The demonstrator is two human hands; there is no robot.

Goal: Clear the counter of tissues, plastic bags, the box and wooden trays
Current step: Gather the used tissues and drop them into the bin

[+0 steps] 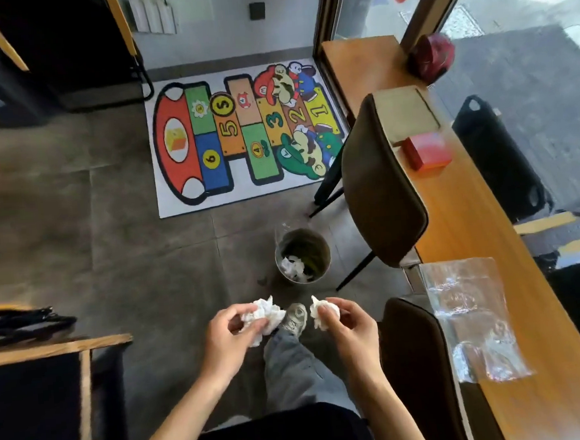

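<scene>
- Left hand (228,330) pinches a crumpled white tissue (264,316); right hand (349,322) pinches a smaller white tissue wad (323,315).
- Both are held above the floor, near a round metal bin (319,243) that apparently holds more tissue.
- Clear plastic bags (474,317) and a red box (429,151) lie on the long wooden counter (470,214).

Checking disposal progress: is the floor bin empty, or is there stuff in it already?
Not empty. The bin stands upright on the floor with crumpled white tissue lying inside against its near wall; the rest of the interior looks dark, so the fill level is unclear.
</scene>
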